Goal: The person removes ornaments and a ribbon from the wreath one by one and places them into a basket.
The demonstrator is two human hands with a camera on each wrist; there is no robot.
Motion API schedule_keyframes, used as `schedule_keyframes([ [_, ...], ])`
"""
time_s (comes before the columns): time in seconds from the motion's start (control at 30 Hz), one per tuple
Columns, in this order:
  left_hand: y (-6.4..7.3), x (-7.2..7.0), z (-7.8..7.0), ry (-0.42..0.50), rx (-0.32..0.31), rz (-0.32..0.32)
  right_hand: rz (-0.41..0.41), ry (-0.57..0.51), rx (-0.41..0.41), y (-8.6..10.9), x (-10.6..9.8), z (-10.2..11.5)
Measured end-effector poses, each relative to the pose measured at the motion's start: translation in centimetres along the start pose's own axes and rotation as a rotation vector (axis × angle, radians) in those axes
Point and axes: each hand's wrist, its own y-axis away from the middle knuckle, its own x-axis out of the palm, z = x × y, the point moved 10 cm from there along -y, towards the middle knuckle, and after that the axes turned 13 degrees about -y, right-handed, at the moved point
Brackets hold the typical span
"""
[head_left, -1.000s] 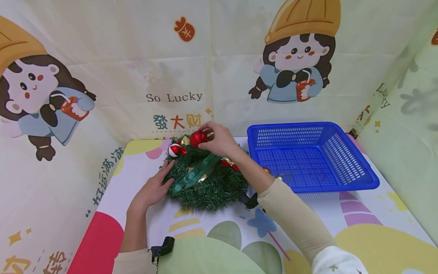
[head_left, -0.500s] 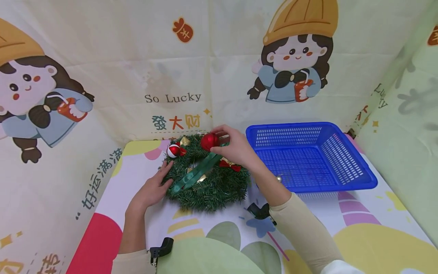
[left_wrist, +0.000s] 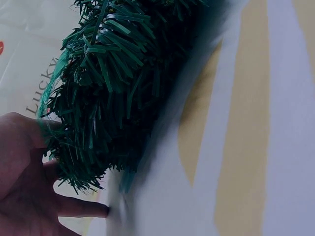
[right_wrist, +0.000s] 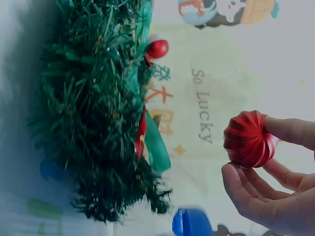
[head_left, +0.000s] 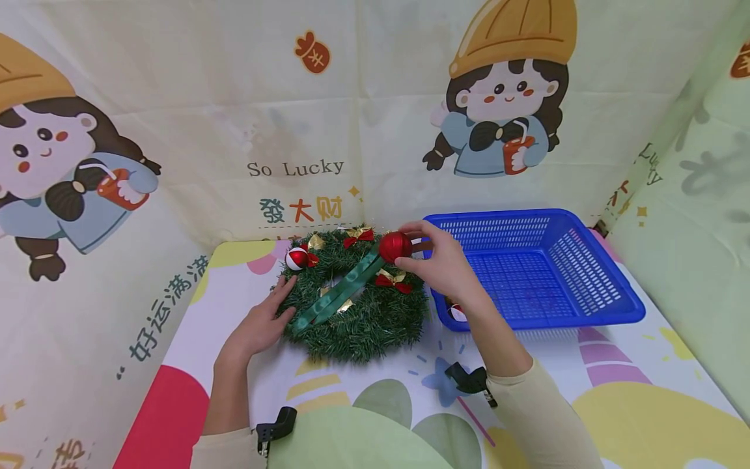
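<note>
A green Christmas wreath (head_left: 381, 326) lies on the table with a green ribbon (head_left: 342, 290) slanting across it. My left hand (head_left: 260, 324) rests against its left edge, fingers spread and fairly straight. Between thumb and fingers, my right hand (head_left: 446, 264) pinches a ridged red Christmas ball (head_left: 394, 247) near the wreath's back right; the right wrist view shows this ball (right_wrist: 250, 139) apart from the branches. On the wreath sit a red and white ball (head_left: 297, 258), a red bow (head_left: 359, 237) at the back and another red bow (head_left: 394, 281) at the right. Small gold bows are also there.
A blue plastic basket (head_left: 603, 318) stands to the right of the wreath. Inside its near left corner is a red and white ball (head_left: 457, 313), partly hidden by my right forearm. A printed cloth wall (head_left: 387, 130) rises behind the table.
My right hand has moved right across the back of the wreath, carrying the red ball. The red bow at the back now shows. My left hand has stayed in place.
</note>
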Motion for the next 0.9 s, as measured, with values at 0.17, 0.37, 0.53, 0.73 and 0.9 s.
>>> schedule_keyframes([
  [0.17, -0.1, 0.1, 0.0, 0.006, 0.001, 0.007, -0.055, 0.009, 0.028, 0.9, -2.0, -0.6],
  [0.37, -0.1, 0.1, -0.1, 0.003, 0.001, 0.011, -0.087, 0.005, 0.055, 1.9, -3.9, -1.4],
  [0.53, 0.0, 0.0, -0.1, 0.001, 0.005, 0.007, -0.104, 0.037, 0.081, 2.6, -4.9, -2.1],
  [0.73, 0.0, -0.1, -0.1, -0.001, 0.008, 0.003, -0.099, 0.064, 0.087, 3.1, -5.1, -2.7],
  [0.9, -0.1, 0.0, 0.0, -0.003, 0.006, 0.01, -0.107, 0.071, 0.081, 3.6, -5.5, -3.0],
])
